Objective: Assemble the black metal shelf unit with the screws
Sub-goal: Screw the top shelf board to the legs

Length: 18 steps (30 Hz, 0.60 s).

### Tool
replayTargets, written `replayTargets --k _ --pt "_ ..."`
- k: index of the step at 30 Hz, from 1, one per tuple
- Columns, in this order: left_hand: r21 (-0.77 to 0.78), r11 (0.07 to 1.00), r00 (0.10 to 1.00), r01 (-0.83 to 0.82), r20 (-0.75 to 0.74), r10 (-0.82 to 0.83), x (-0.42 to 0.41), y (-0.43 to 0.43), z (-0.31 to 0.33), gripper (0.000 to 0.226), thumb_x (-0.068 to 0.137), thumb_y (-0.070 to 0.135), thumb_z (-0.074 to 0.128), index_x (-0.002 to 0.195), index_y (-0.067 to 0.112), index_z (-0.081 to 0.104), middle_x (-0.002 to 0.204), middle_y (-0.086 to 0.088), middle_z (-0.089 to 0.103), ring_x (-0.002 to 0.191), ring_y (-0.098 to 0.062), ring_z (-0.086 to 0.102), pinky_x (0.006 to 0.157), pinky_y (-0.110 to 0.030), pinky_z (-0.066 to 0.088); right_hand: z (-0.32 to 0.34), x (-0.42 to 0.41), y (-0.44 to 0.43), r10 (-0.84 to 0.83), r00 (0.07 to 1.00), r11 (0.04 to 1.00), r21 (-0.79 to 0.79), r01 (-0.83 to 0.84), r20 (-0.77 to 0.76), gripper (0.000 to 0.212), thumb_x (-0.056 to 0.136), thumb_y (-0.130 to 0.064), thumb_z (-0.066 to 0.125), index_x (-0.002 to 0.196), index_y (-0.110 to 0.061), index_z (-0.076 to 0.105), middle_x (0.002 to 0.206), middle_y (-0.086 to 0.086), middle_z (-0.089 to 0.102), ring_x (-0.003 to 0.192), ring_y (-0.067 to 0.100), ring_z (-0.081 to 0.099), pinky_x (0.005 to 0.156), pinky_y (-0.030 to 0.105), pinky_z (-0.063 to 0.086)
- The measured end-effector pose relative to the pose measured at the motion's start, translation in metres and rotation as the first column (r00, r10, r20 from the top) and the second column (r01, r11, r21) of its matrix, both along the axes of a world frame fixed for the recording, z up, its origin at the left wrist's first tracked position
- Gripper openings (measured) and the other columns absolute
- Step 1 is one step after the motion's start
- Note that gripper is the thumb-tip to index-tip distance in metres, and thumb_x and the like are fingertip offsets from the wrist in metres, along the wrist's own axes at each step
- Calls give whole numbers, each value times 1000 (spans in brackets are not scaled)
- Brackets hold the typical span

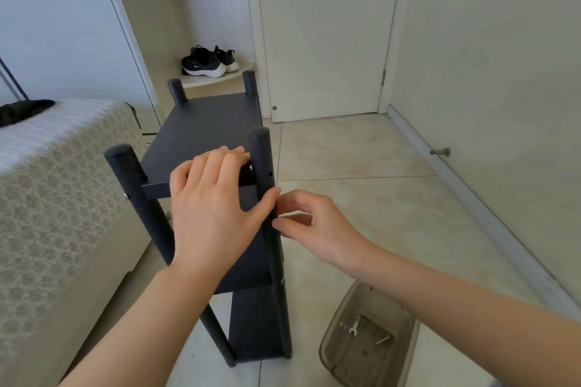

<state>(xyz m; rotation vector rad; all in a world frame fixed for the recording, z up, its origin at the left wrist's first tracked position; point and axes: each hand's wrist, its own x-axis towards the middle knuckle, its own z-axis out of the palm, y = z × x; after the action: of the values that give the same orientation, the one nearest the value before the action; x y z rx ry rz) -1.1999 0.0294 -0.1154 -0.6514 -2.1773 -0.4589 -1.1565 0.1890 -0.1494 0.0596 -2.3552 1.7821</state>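
The black metal shelf unit stands upright on the tiled floor, close against the bed's end. The left hand lies nearly flat over the top shelf's front rim, thumb spread against the near right post. The right hand brings thumb and forefinger together at that post's outer side; whether they pinch a screw cannot be told. This looks like fastening the top shelf to the post, where an open hole shows higher up. The next move likely calls for aligning shelf and hole, then the wrench from the tray.
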Motion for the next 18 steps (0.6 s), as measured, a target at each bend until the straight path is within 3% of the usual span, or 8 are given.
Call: replayTargets --k 4,8,11,18 --pt "50 999 1000 6 29 -7 1 5 1 54 83 53 73 114 9 66 108 -6 67 110 -29 58 98 -39 30 -3 3 -1 -43 999 998 -36 43 11 19 92 -11 66 110 -17 70 107 -3 71 104 11 67 96 37 55" --pt "21 1000 998 10 54 -11 1 6 1 65 75 58 74 117 9 66 109 -6 67 110 -31 58 99 -40 28 -5 5 4 -34 999 997 -72 35 9 15 92 -11 66 101 -23 70 104 -5 72 101 10 69 92 33 57" --pt "4 1000 997 15 74 -16 1 6 2 65 75 57 72 119 10 64 112 -7 67 114 -31 56 101 -40 26 -9 7 10 -81 997 997 -15 81 9 18 93 -16 66 105 -29 68 102 -8 73 95 6 70 86 26 58" --pt "43 999 997 10 73 -13 5 12 3 59 77 49 77 118 10 63 110 -6 66 112 -30 56 102 -42 27 -24 9 32 -152 975 988 45 147 163 14 93 -22 67 106 -26 69 97 -7 74 89 3 71 78 24 58"
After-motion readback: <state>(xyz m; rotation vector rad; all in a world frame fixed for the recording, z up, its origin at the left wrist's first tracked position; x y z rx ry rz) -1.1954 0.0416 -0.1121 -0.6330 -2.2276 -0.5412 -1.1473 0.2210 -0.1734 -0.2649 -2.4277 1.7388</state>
